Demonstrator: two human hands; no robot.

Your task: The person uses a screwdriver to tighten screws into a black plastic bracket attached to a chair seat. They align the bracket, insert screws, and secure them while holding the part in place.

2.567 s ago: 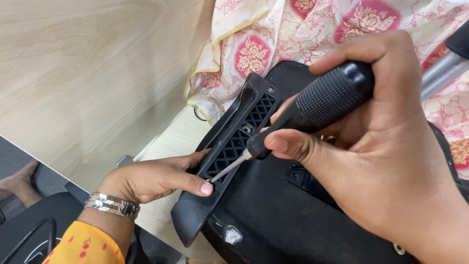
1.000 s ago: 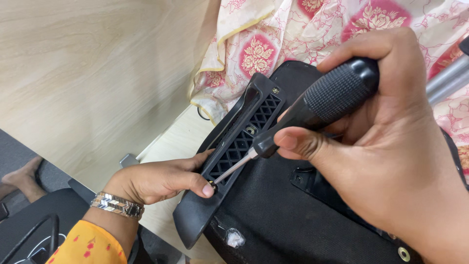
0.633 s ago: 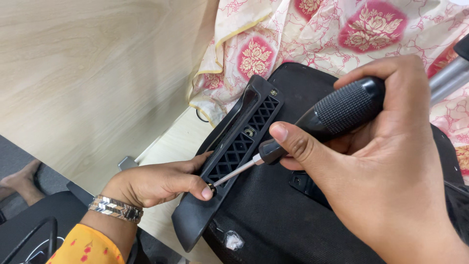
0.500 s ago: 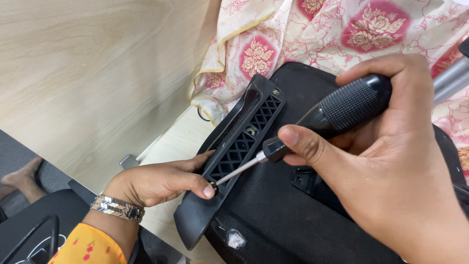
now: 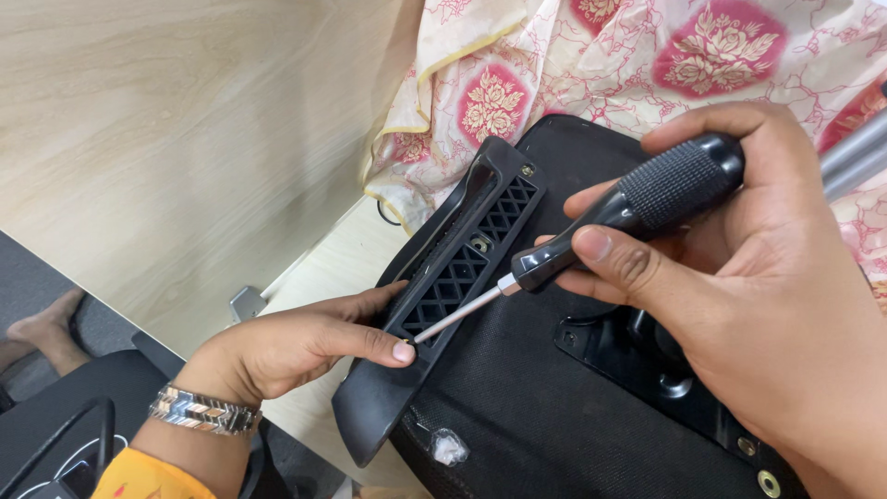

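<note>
The right hand [image 5: 776, 305] is closed around the black ribbed handle of a screwdriver [image 5: 637, 208], with the thumb pressed along the lower part of the handle, so its grip is firmly on the tool. The thin metal shaft points down and to the left, and its tip sits at the lower end of a black plastic armrest bracket [image 5: 453, 277] with a lattice pattern, where a screw [image 5: 411, 339] seems to be, although it is too small to see clearly. The left hand [image 5: 296, 346] rests against the side of this bracket, its index fingertip touching just beside the tip to guide it; this hand holds nothing inside, it only steadies the part. To do this step well, I think the shaft should stay in line with the screw, with steady pressure downward, and the guiding finger should stay beside the tip and not under it, because a slip could hurt it. The bracket lies on the black fabric underside of a chair seat [image 5: 554, 407], where other screws [image 5: 479, 245] are visible. Behind the seat lies a cream cloth with red flowers [image 5: 647, 55]. To the left there is a light wooden tabletop [image 5: 166, 139], and below it a grey floor, where another person's bare foot [image 5: 46, 323] shows.
</note>
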